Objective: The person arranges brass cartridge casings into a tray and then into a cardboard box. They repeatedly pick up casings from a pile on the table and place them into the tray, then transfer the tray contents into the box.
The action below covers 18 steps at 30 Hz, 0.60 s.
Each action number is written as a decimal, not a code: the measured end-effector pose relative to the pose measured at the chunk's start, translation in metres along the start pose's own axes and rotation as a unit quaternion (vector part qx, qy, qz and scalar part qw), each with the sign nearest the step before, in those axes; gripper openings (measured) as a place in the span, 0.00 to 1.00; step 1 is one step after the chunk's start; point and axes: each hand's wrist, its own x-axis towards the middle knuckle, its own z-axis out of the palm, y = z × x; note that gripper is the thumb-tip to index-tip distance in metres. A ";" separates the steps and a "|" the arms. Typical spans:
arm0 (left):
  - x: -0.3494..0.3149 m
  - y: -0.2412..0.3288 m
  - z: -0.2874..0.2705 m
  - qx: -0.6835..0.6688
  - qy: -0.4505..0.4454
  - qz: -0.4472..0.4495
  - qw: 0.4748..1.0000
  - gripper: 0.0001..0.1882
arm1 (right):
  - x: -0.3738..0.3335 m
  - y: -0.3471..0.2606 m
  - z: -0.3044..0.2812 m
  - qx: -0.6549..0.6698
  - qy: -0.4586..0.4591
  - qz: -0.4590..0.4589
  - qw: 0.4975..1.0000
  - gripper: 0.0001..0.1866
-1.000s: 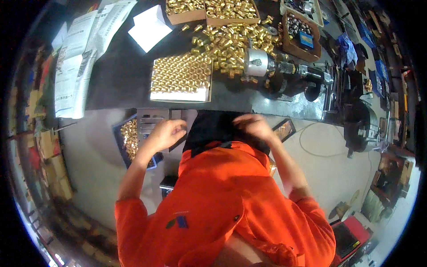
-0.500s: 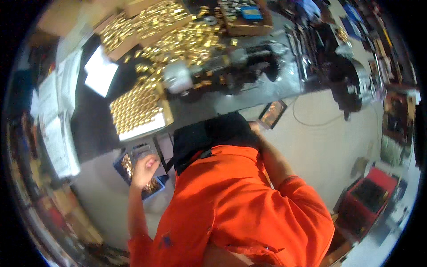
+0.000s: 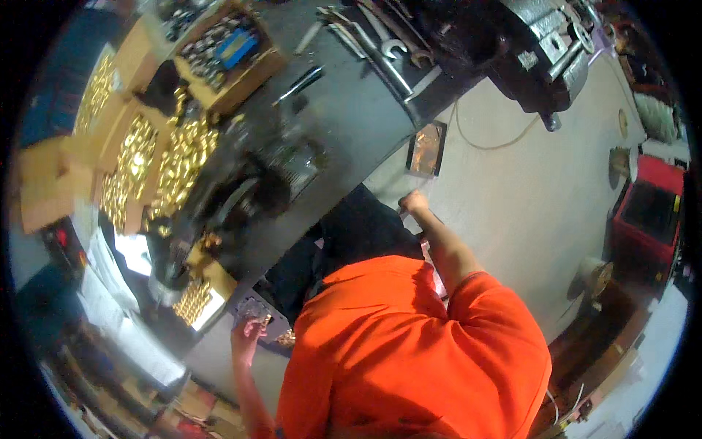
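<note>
My left hand is low beside the bench edge, its fingers curled together. A small copper-coloured glint shows at the fingertips, too small to tell whether it is held. Close by, a bin of copper-coloured parts is partly hidden by my clothing. My right hand is closed beside my dark-covered lap, on the right; what it grips, if anything, is hidden. Just beyond it sits a dark-rimmed tray with copper-coloured contents. On the bench, a carton holds rows of small brass parts.
A dark bench machine, blurred, stands by loose brass parts. A carton of metal pieces bears a blue item. Wrenches lie near a large vise-like machine. A red cabinet-like box stands at right.
The view has swung to the right, so the bench things now sit further left and tilted. My left hand's fingers are curled in both frames; my right hand now shows more fully.
</note>
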 end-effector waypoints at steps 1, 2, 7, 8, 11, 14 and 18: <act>-0.002 0.009 0.004 0.019 0.001 -0.020 1.000 0.08 | 0.008 0.003 0.007 -0.017 0.004 -0.026 0.999 0.13; -0.002 0.020 0.006 0.040 0.001 -0.039 0.998 0.08 | 0.026 0.013 0.031 0.007 0.024 -0.038 0.999 0.13; 0.002 0.039 0.002 0.036 -0.009 -0.055 0.998 0.10 | 0.040 -0.009 0.062 0.082 -0.020 0.034 0.996 0.14; -0.002 0.043 0.003 0.033 -0.005 -0.064 0.997 0.10 | 0.033 -0.012 0.057 0.077 -0.039 0.018 0.996 0.14; -0.006 0.048 0.005 0.017 0.023 -0.063 0.998 0.09 | 0.033 -0.016 0.065 0.078 -0.087 -0.024 0.993 0.17; -0.009 0.056 0.017 0.011 0.019 -0.078 0.997 0.09 | 0.041 -0.012 0.088 0.063 -0.132 -0.054 0.988 0.18; -0.013 0.046 0.019 0.023 -0.003 -0.094 0.995 0.10 | 0.052 0.002 0.102 0.051 -0.219 -0.091 0.970 0.19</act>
